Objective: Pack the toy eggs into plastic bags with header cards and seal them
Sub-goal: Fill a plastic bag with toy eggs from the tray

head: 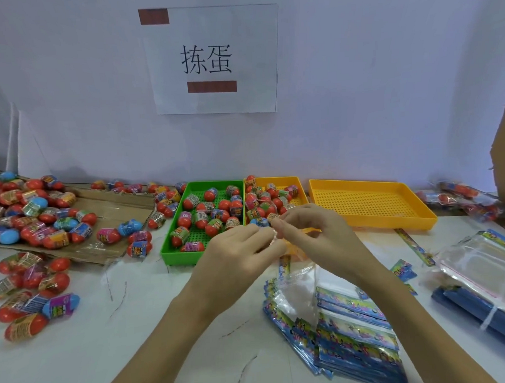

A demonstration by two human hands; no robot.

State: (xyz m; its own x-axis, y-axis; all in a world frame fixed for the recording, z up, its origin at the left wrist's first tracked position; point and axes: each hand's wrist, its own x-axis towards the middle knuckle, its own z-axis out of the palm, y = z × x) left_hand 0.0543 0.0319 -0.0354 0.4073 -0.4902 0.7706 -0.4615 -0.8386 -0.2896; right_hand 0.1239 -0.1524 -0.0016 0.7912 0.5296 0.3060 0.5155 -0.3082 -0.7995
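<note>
Both hands meet just in front of the green tray (172,247), the landmark for all positions below. The left hand (234,256) and the right hand (317,237) have fingers curled, their fingertips (278,223) pinching the top edge of a clear plastic bag (298,279). The bag hangs from the pinch with its long axis running toward the viewer, mouth uppermost (its outline is partly lost in glare). What else, if anything, sits between the fingers cannot be told.

Trays number three: the green one, holding roughly twenty toy eggs (208,210); a yellow tray (298,185) touching its right side, also bearing eggs; and a second yellow tray (370,203) farther right.

Left of the green tray, a flattened cardboard sheet (110,209) carries a heap of eggs too many to count; most lie on their sides with long axes pointing variously. Near the viewer on that side lies a further cluster of eggs (32,287) on the white table (135,326).

In front and to the right of the green tray lies a stack of printed bags with header cards (355,331); farther right, a bundle of clear bags (486,271).

On the wall behind the green tray hangs one paper sign (211,60).
</note>
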